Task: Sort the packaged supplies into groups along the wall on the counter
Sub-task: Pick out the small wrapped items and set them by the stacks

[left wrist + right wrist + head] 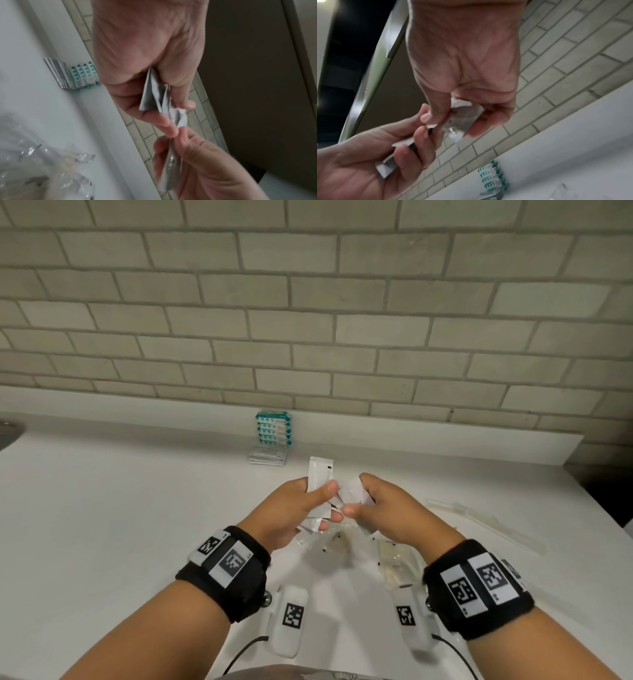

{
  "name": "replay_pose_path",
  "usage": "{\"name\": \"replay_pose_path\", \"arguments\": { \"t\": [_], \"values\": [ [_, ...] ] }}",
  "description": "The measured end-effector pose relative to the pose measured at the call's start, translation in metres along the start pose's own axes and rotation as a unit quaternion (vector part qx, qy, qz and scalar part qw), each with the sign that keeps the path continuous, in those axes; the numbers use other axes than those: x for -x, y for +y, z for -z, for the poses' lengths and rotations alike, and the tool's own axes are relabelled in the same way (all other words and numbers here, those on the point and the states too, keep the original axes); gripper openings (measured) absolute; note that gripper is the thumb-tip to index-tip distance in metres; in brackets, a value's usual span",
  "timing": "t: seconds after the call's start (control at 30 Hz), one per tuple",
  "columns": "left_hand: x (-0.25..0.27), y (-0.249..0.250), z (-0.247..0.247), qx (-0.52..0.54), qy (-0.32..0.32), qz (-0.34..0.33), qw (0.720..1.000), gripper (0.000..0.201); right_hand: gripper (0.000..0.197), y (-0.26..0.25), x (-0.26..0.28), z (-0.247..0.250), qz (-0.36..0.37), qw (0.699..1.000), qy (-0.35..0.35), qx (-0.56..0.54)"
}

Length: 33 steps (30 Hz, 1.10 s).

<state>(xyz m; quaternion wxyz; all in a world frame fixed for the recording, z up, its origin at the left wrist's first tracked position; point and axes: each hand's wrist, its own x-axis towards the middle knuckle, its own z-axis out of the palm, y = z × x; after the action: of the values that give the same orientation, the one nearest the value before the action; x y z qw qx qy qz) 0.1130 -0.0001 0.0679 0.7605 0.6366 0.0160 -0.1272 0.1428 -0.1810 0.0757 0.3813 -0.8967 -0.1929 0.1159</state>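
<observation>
Item in hand: a bundle of flat white paper sachets [320, 484], held above the white counter [120, 508] at the centre of the head view. The left hand [294, 508] has thumb and fingers curled around this bundle, one sachet standing up toward 12 o'clock. The right hand [380, 505], touching it at 3 o'clock, pinches further white sachets [356, 491] between thumb and curled fingers. The two handfuls meet at the fingertips; which way they are passing cannot be told.

Completed, by appearance: a row of teal-and-white printed packets [273, 428] stands against the grey brick-tiled wall [308, 320] at 12 o'clock from the hands. A stack of flat grey-white sachets [268, 456] lies just in front of it, touching or nearly so.

Outstanding: a loose heap of clear plastic wrapped items [359, 549] lies on the counter beneath the hands, toward 6 o'clock. Long clear wrapped pieces [479, 518] lie at 3 o'clock, well apart from the wall. The held sachets have no group at the wall yet.

Assessment: roughly two groups placed; at least two kinds remain.
</observation>
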Motion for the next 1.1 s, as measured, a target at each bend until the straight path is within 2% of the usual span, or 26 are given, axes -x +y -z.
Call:
{"name": "replay_pose_path", "arguments": {
  "t": [0.07,0.13,0.23,0.33,0.4,0.53,0.57,0.63,0.67,0.7,0.73,0.8,0.87,0.9,1.0,1.1],
  "values": [
    [0.001,0.000,0.002,0.040,-0.002,0.032,0.999,0.028,0.028,0.003,-0.001,-0.006,-0.018,0.998,0.023,-0.051],
    [0.001,-0.001,0.005,0.089,-0.015,0.043,0.995,0.029,0.027,0.006,-0.006,-0.009,-0.025,0.989,0.075,-0.124],
    [0.002,-0.004,0.010,0.089,-0.027,0.015,0.996,0.030,0.022,0.002,-0.008,-0.005,-0.024,0.968,0.130,-0.211],
    [-0.003,-0.008,0.009,0.059,0.008,-0.018,0.998,0.023,0.027,-0.003,-0.007,0.001,-0.013,0.955,0.144,-0.259],
    [-0.007,-0.010,0.009,0.049,0.030,-0.048,0.997,0.025,0.027,-0.005,-0.007,0.004,-0.007,0.945,0.138,-0.295],
    [-0.006,-0.009,0.004,0.002,0.048,-0.076,0.996,0.027,0.018,-0.011,-0.005,0.005,0.003,0.952,0.088,-0.292],
    [-0.007,-0.008,0.002,-0.026,0.068,-0.065,0.995,0.023,0.014,-0.012,-0.005,0.005,0.015,0.954,0.114,-0.278],
    [-0.009,-0.006,0.003,-0.051,0.101,-0.020,0.993,0.029,0.006,-0.013,-0.006,0.007,0.059,0.949,0.218,-0.222],
    [-0.011,-0.007,0.004,-0.027,0.096,0.004,0.995,0.035,0.005,-0.014,-0.005,0.008,0.085,0.943,0.255,-0.195],
    [-0.012,-0.007,0.007,0.009,0.084,0.023,0.996,0.038,0.005,-0.015,-0.003,0.009,0.109,0.943,0.261,-0.177],
    [-0.013,-0.007,0.008,0.047,0.072,0.033,0.996,0.036,0.006,-0.016,-0.002,0.008,0.126,0.948,0.236,-0.174],
    [-0.013,-0.008,0.012,0.111,0.069,0.028,0.991,0.020,0.008,-0.015,0.001,0.001,0.125,0.969,0.151,-0.149],
    [-0.015,-0.007,0.015,0.129,0.107,0.016,0.986,0.011,0.008,-0.009,0.000,-0.006,0.082,0.986,0.096,-0.111],
    [-0.017,-0.007,0.016,0.115,0.132,0.006,0.985,0.010,0.008,-0.007,0.000,-0.008,0.056,0.987,0.081,-0.130],
    [-0.019,-0.007,0.018,0.071,0.176,-0.041,0.981,0.012,0.015,-0.004,-0.003,-0.009,0.003,0.966,0.079,-0.245],
    [-0.016,-0.006,0.012,0.042,0.144,-0.071,0.986,0.013,0.015,-0.006,-0.004,-0.010,-0.007,0.959,0.086,-0.272]
  ]
}}
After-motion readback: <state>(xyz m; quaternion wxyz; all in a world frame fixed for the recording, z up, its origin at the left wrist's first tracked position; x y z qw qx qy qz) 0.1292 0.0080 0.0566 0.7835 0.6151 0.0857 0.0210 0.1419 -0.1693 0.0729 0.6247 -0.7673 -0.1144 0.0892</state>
